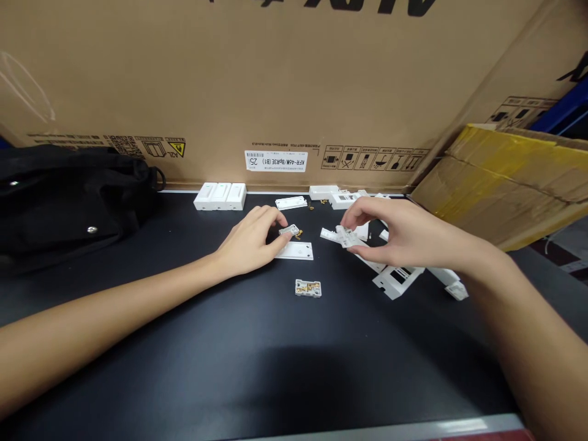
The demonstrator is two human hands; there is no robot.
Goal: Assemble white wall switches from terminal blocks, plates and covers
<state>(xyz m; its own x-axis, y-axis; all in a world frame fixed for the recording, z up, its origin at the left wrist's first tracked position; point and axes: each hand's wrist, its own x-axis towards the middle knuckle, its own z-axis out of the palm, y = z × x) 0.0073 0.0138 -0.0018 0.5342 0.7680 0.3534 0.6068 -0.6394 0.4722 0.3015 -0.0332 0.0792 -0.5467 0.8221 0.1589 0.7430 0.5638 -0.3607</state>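
Between the thumb and fingers of my left hand [252, 242] is a small grey-white plastic piece [289, 231], close to a few brass bits [299, 234]. A flat white plate [297, 250] lies just below that hand. My right hand [390, 233] pinches a small whitish plastic part [348, 237] above scattered white pieces. Nearer to me, a small white housing with brass contacts inside [308, 288] lies on the black table. Right of it is a white frame with dark openings [397, 281].
A white three-part switch block [220, 196] and another white plate [291, 203] lie along the back. Behind them stands a large cardboard box [206, 79]. A black bag [68, 202] is at the left, a taped carton [509, 177] at the right.
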